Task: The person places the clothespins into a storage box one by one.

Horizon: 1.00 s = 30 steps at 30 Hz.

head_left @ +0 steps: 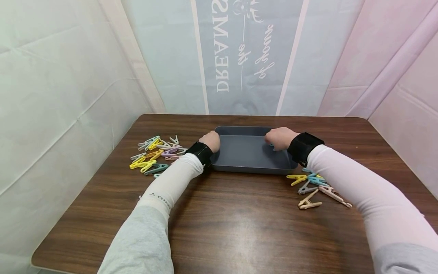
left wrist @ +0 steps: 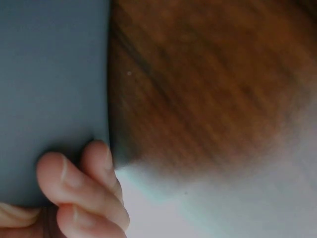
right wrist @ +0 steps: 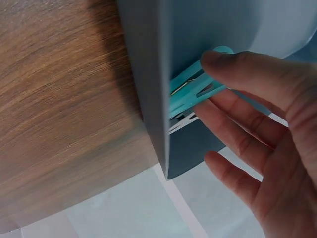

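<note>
A dark grey rectangular tray (head_left: 239,150) lies toward the far side of the table. My left hand (head_left: 211,140) grips its left edge; in the left wrist view its curled fingers (left wrist: 81,181) lie against the tray's wall (left wrist: 49,89). Over the tray's right part is my right hand (head_left: 281,138). Between thumb and fingers it pinches a teal clothespin (right wrist: 190,91), held inside the tray wall in the right wrist view. Just beneath that one a pale clothespin (right wrist: 184,122) shows partly, its rest hidden by the teal one and the wall.
A pile of mixed clothespins (head_left: 155,144), yellow, purple, green and pale, lies left of the tray. Several more, among them a beige clothespin (head_left: 309,201) and a yellow clothespin (head_left: 296,179), lie near its front right corner. The brown wooden table (head_left: 219,228) backs onto hanging cloth (head_left: 253,102).
</note>
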{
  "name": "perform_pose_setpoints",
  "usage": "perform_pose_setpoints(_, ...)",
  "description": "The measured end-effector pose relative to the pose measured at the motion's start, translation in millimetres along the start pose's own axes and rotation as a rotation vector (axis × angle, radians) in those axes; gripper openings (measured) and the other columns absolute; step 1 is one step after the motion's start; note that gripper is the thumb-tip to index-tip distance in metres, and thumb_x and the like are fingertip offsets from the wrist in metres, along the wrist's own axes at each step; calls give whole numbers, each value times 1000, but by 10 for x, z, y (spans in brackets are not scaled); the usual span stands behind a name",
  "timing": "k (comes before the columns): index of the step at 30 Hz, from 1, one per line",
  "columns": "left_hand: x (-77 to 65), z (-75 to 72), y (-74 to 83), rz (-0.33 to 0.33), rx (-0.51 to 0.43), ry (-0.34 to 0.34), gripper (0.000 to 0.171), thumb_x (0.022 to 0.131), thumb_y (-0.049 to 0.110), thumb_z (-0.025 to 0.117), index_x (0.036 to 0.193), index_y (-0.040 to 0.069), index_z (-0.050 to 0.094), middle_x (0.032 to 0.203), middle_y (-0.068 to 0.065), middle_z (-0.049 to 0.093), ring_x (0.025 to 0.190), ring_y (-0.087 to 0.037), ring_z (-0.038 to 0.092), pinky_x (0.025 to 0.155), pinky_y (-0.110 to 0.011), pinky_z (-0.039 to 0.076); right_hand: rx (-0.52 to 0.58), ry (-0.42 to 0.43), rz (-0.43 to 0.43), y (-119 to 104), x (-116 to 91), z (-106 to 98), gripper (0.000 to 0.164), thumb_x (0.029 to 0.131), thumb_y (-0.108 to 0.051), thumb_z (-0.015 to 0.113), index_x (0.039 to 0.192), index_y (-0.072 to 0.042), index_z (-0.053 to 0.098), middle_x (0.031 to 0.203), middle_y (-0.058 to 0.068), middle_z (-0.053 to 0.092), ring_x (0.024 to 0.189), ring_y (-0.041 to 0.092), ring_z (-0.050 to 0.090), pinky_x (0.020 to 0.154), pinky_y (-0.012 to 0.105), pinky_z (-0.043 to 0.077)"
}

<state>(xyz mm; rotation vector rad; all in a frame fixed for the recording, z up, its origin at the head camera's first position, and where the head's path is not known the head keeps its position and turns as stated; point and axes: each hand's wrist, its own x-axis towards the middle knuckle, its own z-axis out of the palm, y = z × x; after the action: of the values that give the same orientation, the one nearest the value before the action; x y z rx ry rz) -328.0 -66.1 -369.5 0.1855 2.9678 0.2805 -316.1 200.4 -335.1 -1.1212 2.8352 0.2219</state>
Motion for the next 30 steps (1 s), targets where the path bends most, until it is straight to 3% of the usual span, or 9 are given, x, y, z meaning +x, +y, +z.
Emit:
perform_pose_setpoints(9,-86,-18,26,7,-9,10,38,104,13,34,130,-12,46,107,-20,61,88,-30,64,76,-41,52,-4,28,0,47,6,72,21,78,11,72,95,-3,69,88,10,64,82,25,60,75,42,50)
perform_pose_setpoints(15,-42,8,28,2,3,9,38,104,13,34,129,-12,47,107,-21,62,90,-31,65,78,-42,53,55,29,30,75,-102,-67,24,79,5,74,102,-1,69,91,11,65,84,26,61,75,43,50)
perform_pose_setpoints(23,51,39,13,3,9,-2,39,103,14,36,132,-11,46,110,-20,60,91,-31,64,79,-42,52,180,110,123,247,-441,-254,21,83,-7,74,102,-3,67,89,8,64,80,22,59,73,45,49)
perform_pose_setpoints(30,51,34,-20,8,1,2,39,103,14,35,132,-11,47,112,-20,60,91,-31,64,79,-43,52,264,65,169,376,-848,-250,22,84,-12,73,104,-4,68,91,3,65,81,20,60,73,45,49)
